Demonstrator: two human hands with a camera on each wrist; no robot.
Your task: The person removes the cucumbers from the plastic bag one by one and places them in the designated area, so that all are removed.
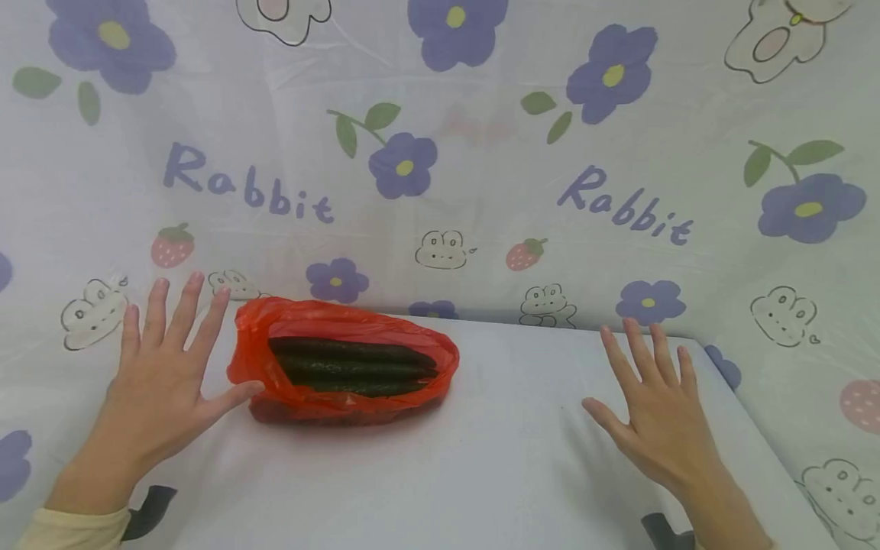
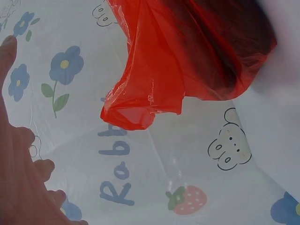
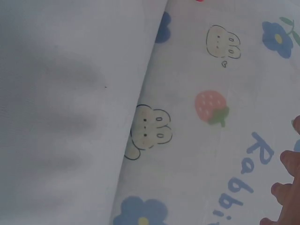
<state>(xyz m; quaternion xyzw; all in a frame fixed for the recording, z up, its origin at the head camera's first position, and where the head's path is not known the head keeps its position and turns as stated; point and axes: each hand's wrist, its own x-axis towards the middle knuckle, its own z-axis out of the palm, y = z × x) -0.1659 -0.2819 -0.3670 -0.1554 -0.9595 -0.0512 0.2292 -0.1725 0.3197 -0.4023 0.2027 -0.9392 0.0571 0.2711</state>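
Note:
A red plastic bag (image 1: 351,321) lies on the white table, its mouth spread toward me. Inside it several dark green cucumbers (image 1: 351,367) lie side by side. My left hand (image 1: 161,389) is spread flat at the bag's left end, and its thumb overlaps the bag's edge in the head view. The left wrist view shows the bag's crumpled end (image 2: 150,84) beside that hand's fingers. Over the right part of the table my right hand (image 1: 663,420) is spread with straight fingers and holds nothing. Only its fingertips (image 3: 288,161) show at the edge of the right wrist view.
The white table (image 1: 509,458) reaches back to a hanging cloth (image 1: 481,206) printed with flowers, rabbits and strawberries. Its right edge slants toward me. Dark straps (image 1: 151,512) show near both wrists, and a pale sleeve (image 1: 76,528) covers the left forearm.

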